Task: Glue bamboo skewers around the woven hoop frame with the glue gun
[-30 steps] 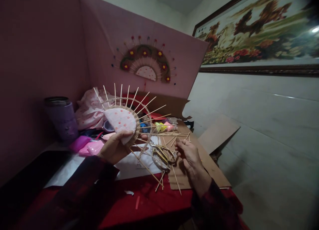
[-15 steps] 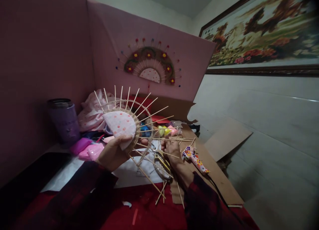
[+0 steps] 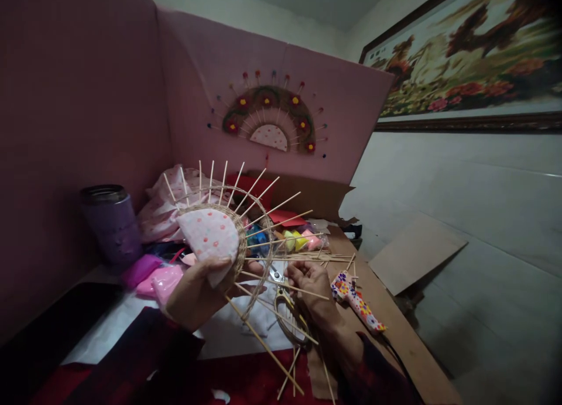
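Note:
My left hand (image 3: 197, 297) grips a half-round fan frame by its lower edge, thumb on the front. The frame has a white fabric-covered half disc (image 3: 211, 235) with pinkish-red dots, edged in woven twine, and thin wooden sticks (image 3: 267, 188) fan out from it. A looser arc of twine (image 3: 235, 189) crosses the sticks farther out. At the frame's right side, among the lower sticks, my right hand (image 3: 309, 288) is closed in a pinch on the twine; its fingertips partly hide the strand. Scissors (image 3: 287, 311) lie beneath the sticks, beside my right hand.
A flower-patterned glue gun (image 3: 357, 302) with a cord lies on cardboard (image 3: 406, 346) at right. Loose sticks (image 3: 325, 256) lie behind my right hand. A purple tumbler (image 3: 109, 223) and pink packets (image 3: 160, 279) are at left. A finished fan piece (image 3: 267, 115) hangs on the pink board.
The view has shifted slightly, so the background sits lower and mostly farther right. My left hand keeps its hold on the frame; my right hand stays pinched beside the lower sticks.

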Demonstrator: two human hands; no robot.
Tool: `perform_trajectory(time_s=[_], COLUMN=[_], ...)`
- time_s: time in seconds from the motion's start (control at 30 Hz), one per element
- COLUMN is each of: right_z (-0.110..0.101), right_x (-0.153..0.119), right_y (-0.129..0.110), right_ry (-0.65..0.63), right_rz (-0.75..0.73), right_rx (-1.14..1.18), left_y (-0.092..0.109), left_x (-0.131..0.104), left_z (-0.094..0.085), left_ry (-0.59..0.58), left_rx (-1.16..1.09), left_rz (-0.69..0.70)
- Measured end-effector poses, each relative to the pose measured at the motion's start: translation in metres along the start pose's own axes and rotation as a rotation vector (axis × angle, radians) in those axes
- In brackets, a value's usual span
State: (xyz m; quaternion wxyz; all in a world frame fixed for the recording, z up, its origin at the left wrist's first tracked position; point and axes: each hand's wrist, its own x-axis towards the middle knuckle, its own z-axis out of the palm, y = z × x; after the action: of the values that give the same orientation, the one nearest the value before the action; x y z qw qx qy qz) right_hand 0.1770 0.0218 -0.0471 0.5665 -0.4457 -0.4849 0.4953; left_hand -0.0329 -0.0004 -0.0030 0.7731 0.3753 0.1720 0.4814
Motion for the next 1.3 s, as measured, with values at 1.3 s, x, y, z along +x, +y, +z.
perform_trajectory(time_s=[1.3], right_z=[-0.006], right_x=[-0.013], right_y=[0.003], right_ry=[0.036], right_rz=[-0.296], right_rx=[-0.518], left_y=[-0.012], left_x=[0.004], left_z=[-0.003], left_ry=[0.025], left_rx=[0.049], left_rz=[-0.023])
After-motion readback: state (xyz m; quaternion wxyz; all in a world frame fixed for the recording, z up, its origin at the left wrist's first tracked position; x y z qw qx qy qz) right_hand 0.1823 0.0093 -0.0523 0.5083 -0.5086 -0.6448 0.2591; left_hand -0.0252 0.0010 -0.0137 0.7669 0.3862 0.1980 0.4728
